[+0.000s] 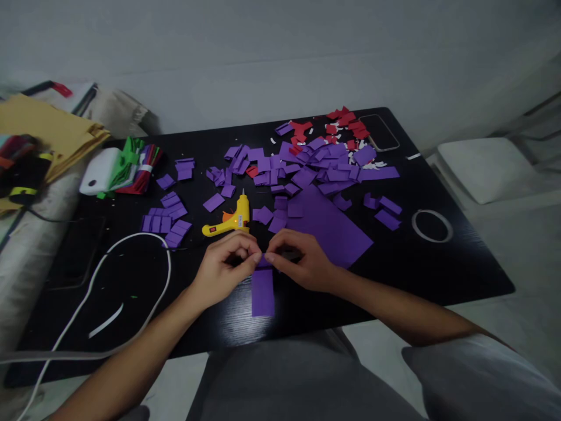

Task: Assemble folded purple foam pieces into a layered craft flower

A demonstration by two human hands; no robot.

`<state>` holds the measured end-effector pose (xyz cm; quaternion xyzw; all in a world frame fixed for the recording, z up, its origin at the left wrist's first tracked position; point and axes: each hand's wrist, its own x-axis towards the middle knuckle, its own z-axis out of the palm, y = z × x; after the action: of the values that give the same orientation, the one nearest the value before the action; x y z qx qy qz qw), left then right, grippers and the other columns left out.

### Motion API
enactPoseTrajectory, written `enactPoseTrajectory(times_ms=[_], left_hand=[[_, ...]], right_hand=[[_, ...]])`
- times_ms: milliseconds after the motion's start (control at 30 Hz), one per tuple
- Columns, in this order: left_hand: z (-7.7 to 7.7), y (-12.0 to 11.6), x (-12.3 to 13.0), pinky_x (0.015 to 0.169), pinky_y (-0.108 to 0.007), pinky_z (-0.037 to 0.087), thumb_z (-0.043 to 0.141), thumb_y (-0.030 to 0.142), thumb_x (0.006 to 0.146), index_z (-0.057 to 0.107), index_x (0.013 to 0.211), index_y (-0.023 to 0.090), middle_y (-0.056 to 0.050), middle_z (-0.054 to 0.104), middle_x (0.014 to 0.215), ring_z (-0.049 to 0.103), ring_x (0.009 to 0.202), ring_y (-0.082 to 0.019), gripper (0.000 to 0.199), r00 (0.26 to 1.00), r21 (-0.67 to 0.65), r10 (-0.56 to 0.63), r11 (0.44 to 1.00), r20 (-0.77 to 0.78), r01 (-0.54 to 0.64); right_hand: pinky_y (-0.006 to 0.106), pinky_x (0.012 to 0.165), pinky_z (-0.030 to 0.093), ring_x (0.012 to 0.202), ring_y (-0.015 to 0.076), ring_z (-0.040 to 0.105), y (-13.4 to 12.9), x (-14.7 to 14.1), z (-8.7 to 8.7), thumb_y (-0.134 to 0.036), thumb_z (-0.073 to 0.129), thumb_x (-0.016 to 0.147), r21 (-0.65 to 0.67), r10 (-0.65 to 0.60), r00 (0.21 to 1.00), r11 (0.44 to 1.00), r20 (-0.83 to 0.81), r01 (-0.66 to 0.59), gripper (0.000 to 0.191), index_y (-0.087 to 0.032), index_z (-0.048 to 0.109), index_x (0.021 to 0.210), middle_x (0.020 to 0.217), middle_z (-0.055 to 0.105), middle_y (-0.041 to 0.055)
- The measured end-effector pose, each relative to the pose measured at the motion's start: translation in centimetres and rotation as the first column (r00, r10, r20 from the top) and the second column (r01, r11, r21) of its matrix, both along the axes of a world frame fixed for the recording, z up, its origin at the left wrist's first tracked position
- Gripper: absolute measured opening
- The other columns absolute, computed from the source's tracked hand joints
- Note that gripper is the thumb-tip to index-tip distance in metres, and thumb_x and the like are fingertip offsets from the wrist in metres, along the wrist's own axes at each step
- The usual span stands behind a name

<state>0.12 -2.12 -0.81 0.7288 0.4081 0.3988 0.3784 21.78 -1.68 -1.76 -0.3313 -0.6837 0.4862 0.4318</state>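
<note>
Between my two hands is a small piece of purple paper (pixel 263 261), pinched at its far edge from both sides. My left hand (pixel 232 260) has thumb and forefinger pressed together on its left end. My right hand (pixel 302 257) pinches the right end in the same way. Just below, closer to me, a purple paper strip (pixel 263 293) lies flat on the table. A yellow glue gun (pixel 232 219) rests on its side right beyond my left hand, nozzle pointing away. Past my right hand lies a large purple sheet (pixel 333 228), partly covered by small pieces.
Folded purple pieces (pixel 324 161) are heaped at the back, with red scraps (pixel 348 123) behind them. A tape ring (pixel 432 226) lies at the right. On the left are a white cable (pixel 164 275), bundled green strips (pixel 128 166) and a small purple stack (pixel 156 222).
</note>
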Motion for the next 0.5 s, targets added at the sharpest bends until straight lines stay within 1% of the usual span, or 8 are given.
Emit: enactPoseTrajectory(times_ms=[133,233,333,433,500], left_hand=[[0.3,0.5,-0.6,0.06,-0.022,0.046,0.071,0.017,0.091,0.071,0.082,0.018,0.0,0.066,0.079,0.057,0.063,-0.01,0.009,1.0,0.0,-0.005,1.0,-0.031,0.005],[0.5,1.1,-1.3,0.061,-0.024,0.047,0.07,0.02,0.091,0.071,0.081,0.018,-0.001,0.067,0.078,0.058,0.064,-0.011,0.01,0.998,-0.018,0.05,0.999,-0.03,-0.05],[0.6,1.3,-1.5,0.061,-0.024,0.049,0.071,0.023,0.091,0.071,0.08,0.018,-0.003,0.068,0.081,0.06,0.066,-0.012,0.011,0.994,-0.039,0.11,0.993,0.021,-0.109],[0.6,0.9,-1.0,0.058,-0.023,0.048,0.073,0.025,0.091,0.071,0.08,0.018,-0.002,0.067,0.075,0.059,0.062,-0.012,0.013,0.996,-0.057,0.084,0.995,0.031,-0.082],[0.5,0.6,-0.6,0.057,-0.022,0.049,0.073,0.025,0.091,0.072,0.084,0.018,0.0,0.066,0.07,0.06,0.06,-0.011,0.01,0.998,-0.076,0.059,0.995,0.025,-0.057]], right_hand=[[0.027,0.069,0.05,0.073,0.0129,0.063,0.1,0.2,0.0,-0.026,0.072,0.094,0.013,-0.018,1.0,1.0,0.016,0.018,0.011,-0.019,0.07,0.086,0.082,0.069,0.0013],[0.027,0.068,0.05,0.073,0.0133,0.062,0.6,0.6,0.0,-0.027,0.072,0.094,-0.022,-0.075,0.997,0.997,-0.011,0.074,0.011,-0.019,0.07,0.086,0.081,0.068,0.0014],[0.027,0.068,0.052,0.074,0.0136,0.063,0.9,0.7,0.0,-0.028,0.073,0.093,-0.083,-0.137,0.989,0.988,-0.053,0.133,0.011,-0.02,0.07,0.086,0.082,0.068,0.0011],[0.027,0.069,0.054,0.073,0.0135,0.064,0.8,0.4,-0.1,-0.031,0.075,0.092,-0.153,-0.148,0.985,0.979,-0.093,0.133,0.013,-0.02,0.071,0.087,0.083,0.07,0.001],[0.027,0.068,0.056,0.073,0.0134,0.066,0.7,0.3,-0.2,-0.033,0.076,0.093,-0.171,-0.143,0.984,0.977,-0.102,0.124,0.014,-0.021,0.072,0.089,0.084,0.071,0.0011]])
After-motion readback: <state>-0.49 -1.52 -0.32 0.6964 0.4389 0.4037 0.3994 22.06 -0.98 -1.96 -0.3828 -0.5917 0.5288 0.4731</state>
